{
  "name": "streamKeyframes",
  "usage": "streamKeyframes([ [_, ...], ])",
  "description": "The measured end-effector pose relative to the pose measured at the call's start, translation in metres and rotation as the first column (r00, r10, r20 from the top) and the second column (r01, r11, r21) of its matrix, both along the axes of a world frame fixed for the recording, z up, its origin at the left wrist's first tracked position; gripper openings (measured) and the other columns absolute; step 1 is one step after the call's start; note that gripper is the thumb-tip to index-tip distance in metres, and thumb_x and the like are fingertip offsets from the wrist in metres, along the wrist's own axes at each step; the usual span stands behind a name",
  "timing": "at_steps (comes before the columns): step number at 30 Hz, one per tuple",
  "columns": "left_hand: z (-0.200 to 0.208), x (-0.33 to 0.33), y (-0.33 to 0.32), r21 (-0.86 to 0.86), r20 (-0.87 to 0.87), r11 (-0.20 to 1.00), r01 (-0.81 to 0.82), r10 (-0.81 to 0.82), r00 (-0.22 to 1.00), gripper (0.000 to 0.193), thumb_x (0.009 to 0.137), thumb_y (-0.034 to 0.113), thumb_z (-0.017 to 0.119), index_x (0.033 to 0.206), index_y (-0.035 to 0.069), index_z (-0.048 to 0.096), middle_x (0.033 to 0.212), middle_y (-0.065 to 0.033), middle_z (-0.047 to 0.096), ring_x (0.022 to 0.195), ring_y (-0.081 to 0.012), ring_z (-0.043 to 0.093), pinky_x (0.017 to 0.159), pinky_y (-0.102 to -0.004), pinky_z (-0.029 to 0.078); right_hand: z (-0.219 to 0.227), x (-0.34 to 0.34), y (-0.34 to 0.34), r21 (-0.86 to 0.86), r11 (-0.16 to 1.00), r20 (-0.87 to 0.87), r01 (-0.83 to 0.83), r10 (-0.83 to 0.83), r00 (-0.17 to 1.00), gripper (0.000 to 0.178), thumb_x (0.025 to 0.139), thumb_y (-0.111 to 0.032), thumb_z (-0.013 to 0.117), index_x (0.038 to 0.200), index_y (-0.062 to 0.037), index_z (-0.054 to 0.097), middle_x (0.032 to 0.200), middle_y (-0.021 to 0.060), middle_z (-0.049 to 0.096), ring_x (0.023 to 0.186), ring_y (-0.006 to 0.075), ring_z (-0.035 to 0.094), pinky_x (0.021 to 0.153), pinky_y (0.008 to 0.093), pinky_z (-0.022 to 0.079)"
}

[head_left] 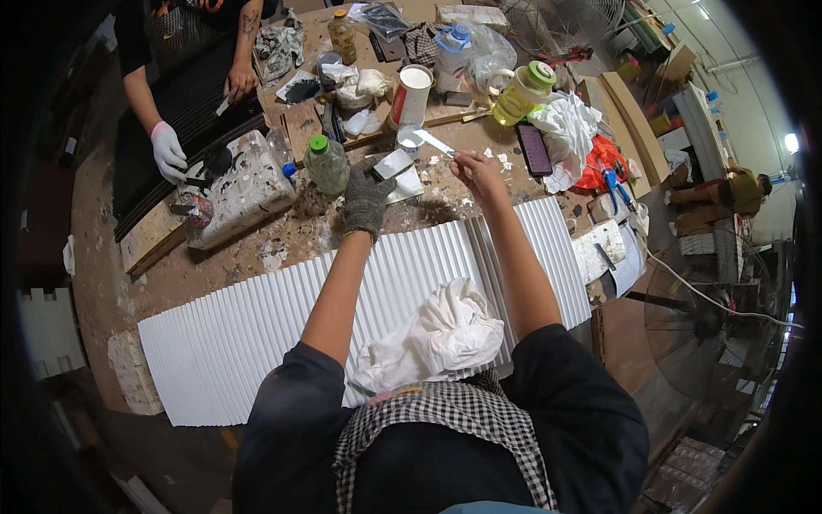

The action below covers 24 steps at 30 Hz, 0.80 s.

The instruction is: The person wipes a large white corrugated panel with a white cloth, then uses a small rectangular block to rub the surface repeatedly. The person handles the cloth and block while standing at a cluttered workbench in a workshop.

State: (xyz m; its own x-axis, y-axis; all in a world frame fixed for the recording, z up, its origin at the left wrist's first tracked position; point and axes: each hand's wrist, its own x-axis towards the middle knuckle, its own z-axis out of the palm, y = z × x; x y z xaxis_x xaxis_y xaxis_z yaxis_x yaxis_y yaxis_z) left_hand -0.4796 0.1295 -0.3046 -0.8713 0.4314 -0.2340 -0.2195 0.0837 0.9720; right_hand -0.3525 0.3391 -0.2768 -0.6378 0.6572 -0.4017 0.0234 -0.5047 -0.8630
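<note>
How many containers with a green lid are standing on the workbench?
2: a translucent bottle just left of the grey-gloved left hand, and a handled jug of yellow liquid beside the purple phone. Others may be hidden.

A crumpled white cloth (445, 330) hides part of the white ribbed panel (231, 347); the top edge crops the co-worker (135, 43).

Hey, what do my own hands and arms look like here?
Your left hand wears a dark grey knitted glove; your right hand is bare. Both forearms are uncovered below loose, short black sleeves.
</note>
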Motion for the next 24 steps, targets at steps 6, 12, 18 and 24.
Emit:
streamKeyframes([
  [6,0.002,-0.005,0.005,0.212,0.071,0.977,0.031,-0.048,0.996,0.064,0.077,-0.007,0.08,0.136,-0.004,0.053,0.125,-0.0165,0.066,0.112,-0.0248,0.065,0.09,-0.0348,0.056,0.011,0.014,-0.035,0.179,0.978,0.024,-0.104,0.101,0.995,0.018,0.096,-0.005,0.068,0.108,0.009,0.067,0.09,0.0105,0.073,0.075,0.0156,0.071,0.074,0.0265,0.061],
  [12,0.031,0.003,-0.002,0.27,0.134,0.962,-0.032,-0.005,0.991,0.06,0.079,-0.005,0.08,0.134,-0.005,0.054,0.124,-0.0169,0.067,0.108,-0.0241,0.067,0.088,-0.0351,0.057,0.046,0.014,-0.061,0.986,0.14,0.087,-0.087,0.007,0.996,0.012,0.09,0.005,0.069,0.1,-0.0007,0.071,0.097,0.0086,0.072,0.085,0.0203,0.072,0.071,0.0313,0.057],
  [18,0.03,-0.005,-0.005,0.308,0.201,0.951,-0.035,-0.029,0.979,0.062,0.076,-0.012,0.077,0.134,-0.005,0.054,0.125,-0.0176,0.065,0.112,-0.027,0.066,0.093,-0.0381,0.057,0.047,0.037,-0.054,0.985,0.158,-0.053,0.064,-0.072,0.996,0.01,0.091,0.002,0.071,0.1,-0.002,0.074,0.101,0.0096,0.072,0.087,0.0221,0.072,0.074,0.0323,0.059],
  [24,0.037,0.004,-0.001,0.274,-0.007,0.954,0.121,-0.124,0.992,0.061,0.074,-0.014,0.075,0.131,0.001,0.059,0.122,-0.0123,0.068,0.111,-0.0238,0.066,0.094,-0.0357,0.055,0.023,0.021,-0.051,0.338,0.941,-0.07,0.014,0.011,0.997,0.018,0.095,-0.005,0.071,0.108,0.0072,0.069,0.092,0.0118,0.073,0.078,0.017,0.072,0.072,0.0277,0.061],
])
